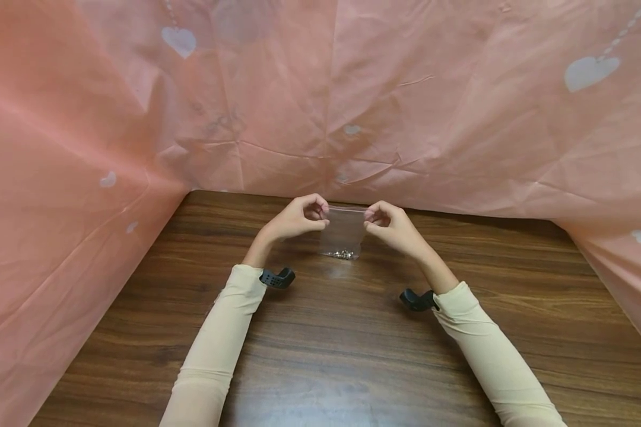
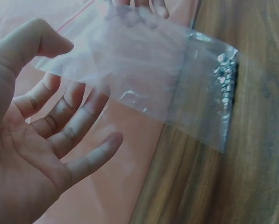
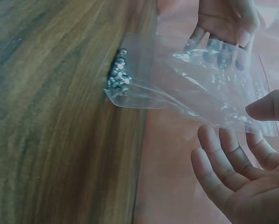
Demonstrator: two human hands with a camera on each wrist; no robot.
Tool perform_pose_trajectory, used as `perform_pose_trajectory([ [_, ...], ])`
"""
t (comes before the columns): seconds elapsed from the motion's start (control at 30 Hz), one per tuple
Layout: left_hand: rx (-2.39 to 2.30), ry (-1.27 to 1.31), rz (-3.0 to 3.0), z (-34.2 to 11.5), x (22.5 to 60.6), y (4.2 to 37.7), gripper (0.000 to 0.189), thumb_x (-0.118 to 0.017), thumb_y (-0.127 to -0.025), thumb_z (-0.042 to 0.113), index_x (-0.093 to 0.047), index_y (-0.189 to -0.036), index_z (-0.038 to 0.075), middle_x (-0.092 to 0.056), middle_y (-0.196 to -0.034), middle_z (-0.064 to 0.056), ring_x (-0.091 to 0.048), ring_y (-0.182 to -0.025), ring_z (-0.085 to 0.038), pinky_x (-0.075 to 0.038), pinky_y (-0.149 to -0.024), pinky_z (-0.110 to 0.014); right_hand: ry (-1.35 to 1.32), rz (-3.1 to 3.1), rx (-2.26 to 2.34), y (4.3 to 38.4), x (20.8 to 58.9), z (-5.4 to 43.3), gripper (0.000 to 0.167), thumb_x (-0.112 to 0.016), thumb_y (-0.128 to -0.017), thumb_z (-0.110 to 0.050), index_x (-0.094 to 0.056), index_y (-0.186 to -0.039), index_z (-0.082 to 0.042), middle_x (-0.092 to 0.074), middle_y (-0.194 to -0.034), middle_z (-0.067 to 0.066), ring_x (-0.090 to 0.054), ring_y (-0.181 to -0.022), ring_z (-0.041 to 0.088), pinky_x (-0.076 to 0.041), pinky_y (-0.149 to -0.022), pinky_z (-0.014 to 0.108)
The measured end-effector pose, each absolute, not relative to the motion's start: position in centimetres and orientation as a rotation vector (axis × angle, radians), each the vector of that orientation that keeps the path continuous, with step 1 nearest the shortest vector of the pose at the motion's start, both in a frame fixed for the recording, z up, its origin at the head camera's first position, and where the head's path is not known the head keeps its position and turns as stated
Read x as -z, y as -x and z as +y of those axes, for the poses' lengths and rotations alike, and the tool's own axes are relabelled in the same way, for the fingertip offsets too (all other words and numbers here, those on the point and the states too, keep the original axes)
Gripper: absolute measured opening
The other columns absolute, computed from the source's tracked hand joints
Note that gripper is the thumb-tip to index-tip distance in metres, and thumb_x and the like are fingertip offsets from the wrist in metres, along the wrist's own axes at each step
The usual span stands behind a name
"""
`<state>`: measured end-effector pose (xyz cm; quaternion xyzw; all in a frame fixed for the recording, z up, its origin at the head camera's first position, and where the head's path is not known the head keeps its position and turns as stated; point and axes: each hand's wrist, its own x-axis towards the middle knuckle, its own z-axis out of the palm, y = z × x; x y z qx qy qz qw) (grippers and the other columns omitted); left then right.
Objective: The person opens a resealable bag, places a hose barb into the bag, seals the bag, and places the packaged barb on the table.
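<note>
A clear zip-lock bag [image 1: 343, 231] with a red line along its top hangs between both hands over the table. Small shiny metal pieces [image 1: 344, 255] are heaped along its bottom edge; in the right wrist view the pieces [image 3: 119, 77] look like tiny screws or nuts. My left hand [image 1: 295, 219] pinches the bag's upper left corner between thumb and fingers. At the upper right corner, my right hand [image 1: 395, 228] pinches it the same way. In the left wrist view the bag [image 2: 144, 65] is stretched nearly flat, with the left hand's lower fingers spread below it.
The brown wood-grain table [image 1: 331, 344] spreads under both forearms. A pink sheet with white hearts [image 1: 384, 107] rises behind the table and along its sides. Black wrist bands [image 1: 278, 278] sit over the cream sleeves [image 1: 213, 344].
</note>
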<state>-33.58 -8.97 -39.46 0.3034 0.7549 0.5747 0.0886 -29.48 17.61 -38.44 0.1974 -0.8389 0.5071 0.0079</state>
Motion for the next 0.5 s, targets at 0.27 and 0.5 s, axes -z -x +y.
perform_pose_trajectory([
  [0.27,-1.774,-0.834,2.149,-8.8,40.0,33.4,0.031,-0.065,-0.088,-0.009,-0.05,-0.114,-0.017,-0.06,-0.1,-0.011,-0.065,-0.093,-0.016,-0.054,-0.082,-0.022,-0.588,-2.62,-1.755,29.8,39.2,17.4,0.022,-0.06,-0.093,0.002,-0.056,-0.112,0.011,-0.064,-0.104,0.024,-0.067,-0.083,0.012,-0.058,-0.076,0.028],
  [0.5,-1.83,-0.67,2.058,-8.8,40.5,32.9,0.017,-0.059,-0.094,-0.005,-0.053,-0.109,-0.006,-0.06,-0.097,-0.009,-0.065,-0.106,-0.045,-0.055,-0.094,-0.052,-0.576,-2.627,-1.853,30.0,39.8,17.4,0.019,-0.059,-0.096,0.002,-0.055,-0.111,0.013,-0.065,-0.102,0.026,-0.07,-0.084,0.012,-0.06,-0.081,0.035],
])
